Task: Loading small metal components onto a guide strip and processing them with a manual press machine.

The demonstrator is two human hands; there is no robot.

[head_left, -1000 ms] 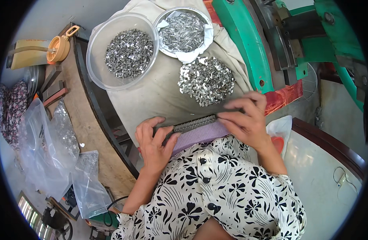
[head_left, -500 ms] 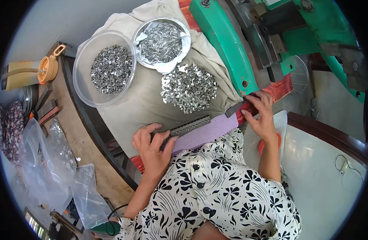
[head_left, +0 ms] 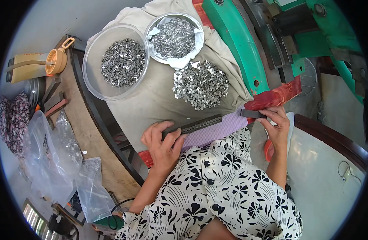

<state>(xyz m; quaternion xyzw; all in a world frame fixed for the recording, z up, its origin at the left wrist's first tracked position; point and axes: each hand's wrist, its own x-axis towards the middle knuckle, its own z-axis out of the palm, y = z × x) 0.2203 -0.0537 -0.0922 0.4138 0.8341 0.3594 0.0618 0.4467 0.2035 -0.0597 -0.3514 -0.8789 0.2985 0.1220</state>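
Observation:
My left hand (head_left: 163, 146) is closed on the left end of a long dark metal bar with a row of slots (head_left: 202, 124). The bar lies along the far edge of a lilac checked cloth (head_left: 210, 131), in front of my body. Between the thumb and fingers of my right hand (head_left: 277, 123) is the right end of a short dark metal block (head_left: 251, 114), which lies over the cloth's right end. Beyond the bar is a heap of small shiny metal pieces (head_left: 201, 85). A tiny loose piece (head_left: 188, 118) lies close to the bar.
A clear plastic tub (head_left: 91, 80) and a steel bowl (head_left: 151, 60), both with small metal parts inside, stand at the back left. A green machine (head_left: 238, 44) rises at the back right. Plastic bags (head_left: 52, 164) and an orange-capped container (head_left: 56, 62) are at the left.
My right hand has taken hold of the dark block at its right end. The left hand stays on the slotted bar. The whole view has shifted slightly.

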